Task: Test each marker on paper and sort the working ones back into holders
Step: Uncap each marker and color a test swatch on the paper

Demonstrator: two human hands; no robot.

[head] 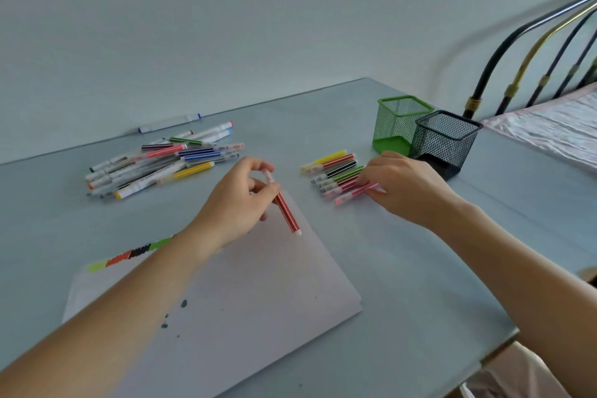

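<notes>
Head view: we find the left hand with its grip closed round a red striped marker, held tilted above the white paper on the surface. The right hand pinches a pink marker at the near end of a sorted row of markers, just beside the green mesh holder and the black mesh holder. We note a loose pile of markers lying well apart to the left.
</notes>
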